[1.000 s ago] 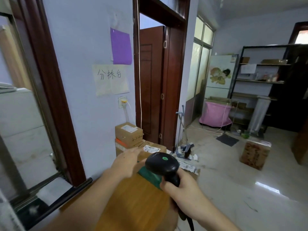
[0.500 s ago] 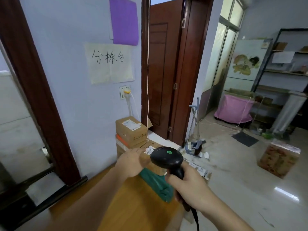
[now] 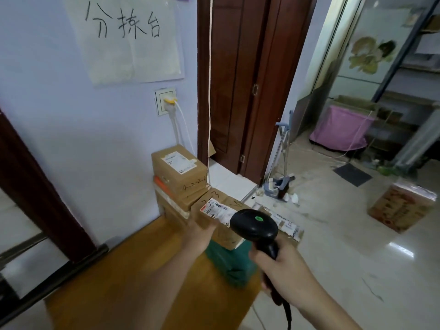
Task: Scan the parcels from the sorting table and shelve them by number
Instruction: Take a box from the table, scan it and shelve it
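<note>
My right hand (image 3: 289,277) grips the handle of a black barcode scanner (image 3: 254,226) with a green dot on top, its head over a labelled cardboard parcel (image 3: 217,219). My left hand (image 3: 198,236) holds that parcel at its near left side. The parcel lies on a green bag parcel (image 3: 229,263) on the wooden sorting table (image 3: 123,282). Behind it stand stacked cardboard parcels (image 3: 178,172) against the wall, the top one with a white label and a handwritten number. Another taped flat parcel (image 3: 284,223) shows behind the scanner.
A handwritten paper sign (image 3: 128,36) hangs on the wall above a socket with a plugged cable (image 3: 167,103). A brown door (image 3: 235,79) stands right of the table. On the tiled floor: a dustpan (image 3: 279,184), a printed carton (image 3: 402,207), a pink-covered box (image 3: 342,129), metal shelving (image 3: 409,67).
The view has dropped and closed in on the table. My left hand has moved onto the labelled parcel's side, and the scanner has come forward over its label.
</note>
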Action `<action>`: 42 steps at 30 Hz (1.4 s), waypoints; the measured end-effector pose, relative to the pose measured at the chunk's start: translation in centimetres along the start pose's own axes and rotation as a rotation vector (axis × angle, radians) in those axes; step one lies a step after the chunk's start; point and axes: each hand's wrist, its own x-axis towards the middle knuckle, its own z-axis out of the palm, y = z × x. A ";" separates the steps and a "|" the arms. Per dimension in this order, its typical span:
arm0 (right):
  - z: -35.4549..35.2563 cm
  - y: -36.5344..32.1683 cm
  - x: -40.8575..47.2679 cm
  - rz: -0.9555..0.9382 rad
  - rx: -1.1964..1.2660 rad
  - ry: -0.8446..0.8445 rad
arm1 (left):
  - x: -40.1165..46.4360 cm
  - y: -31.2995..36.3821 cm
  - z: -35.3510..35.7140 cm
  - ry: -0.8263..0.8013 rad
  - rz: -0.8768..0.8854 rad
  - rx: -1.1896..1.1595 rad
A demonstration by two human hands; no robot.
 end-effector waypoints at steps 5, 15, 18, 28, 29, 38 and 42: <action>-0.5 1.5 2.0 0.087 0.052 0.060 | 3.8 -0.1 1.9 0.041 -0.283 -0.310; -1.3 3.2 4.9 0.250 0.068 0.096 | 7.3 -1.6 2.9 0.023 -0.341 -0.465; -1.1 3.4 5.3 0.244 0.065 0.103 | 7.5 -1.6 2.9 0.017 -0.346 -0.452; -0.9 4.1 6.3 0.241 0.069 0.062 | 9.0 -2.0 2.8 -0.013 -0.408 -0.663; -0.9 4.0 6.3 0.239 0.069 0.057 | 9.0 -2.2 2.7 -0.021 -0.408 -0.703; -0.6 4.0 6.5 0.188 0.058 0.034 | 6.6 -3.9 1.9 0.023 -0.432 -0.988; 0.5 3.9 6.5 0.168 0.061 0.028 | 4.4 -4.7 2.0 0.026 -0.411 -1.090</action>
